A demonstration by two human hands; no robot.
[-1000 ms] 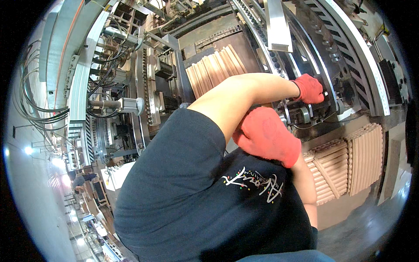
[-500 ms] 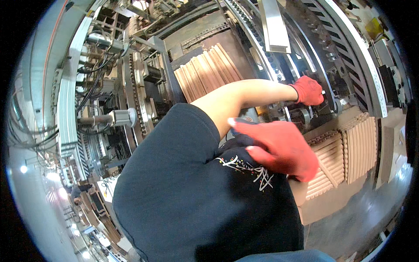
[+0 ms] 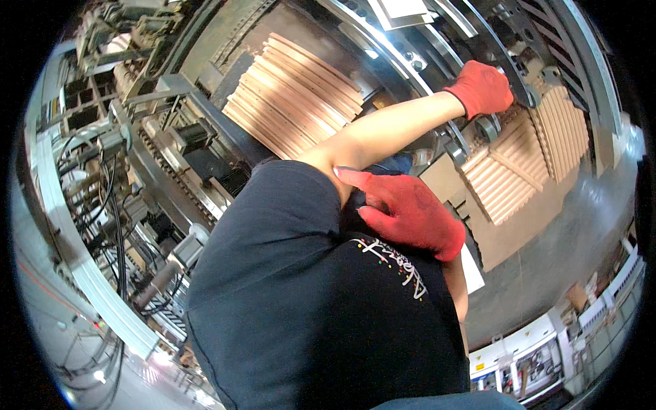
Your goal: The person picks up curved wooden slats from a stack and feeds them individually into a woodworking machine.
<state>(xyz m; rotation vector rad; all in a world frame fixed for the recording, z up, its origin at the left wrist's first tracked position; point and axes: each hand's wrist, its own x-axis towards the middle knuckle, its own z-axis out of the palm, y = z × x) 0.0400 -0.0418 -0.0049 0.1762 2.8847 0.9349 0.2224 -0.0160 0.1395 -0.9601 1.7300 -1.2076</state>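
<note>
By the dark metal rail end (image 3: 525,94), the red-gloved left hand (image 3: 482,90) curls, perhaps bracing, its hold hidden; the red-gloved right hand (image 3: 413,215) parts seemingly empty fingers. Pale wooden strips (image 3: 502,183) lie nearby, probably aligned for stability.

The person's body (image 3: 294,307) filled the lower middle of the frame. The left arm (image 3: 403,126) stretched from it toward the upper right, and the left hand (image 3: 480,90) was at its end, just above a wheel (image 3: 487,128). The right hand (image 3: 413,213) was near the middle, in front of the body and below the left arm. A pile of sticks (image 3: 294,96) lay above that arm. At the right, two more piles (image 3: 562,130) lay side by side on a board (image 3: 502,242), and one stick (image 3: 516,167) lay across the left one. Hoses (image 3: 117,225) hung at the left, beside a long beam (image 3: 89,260). A machine (image 3: 512,348) stood at the lower right, with floor (image 3: 519,290) between it and the board.
</note>
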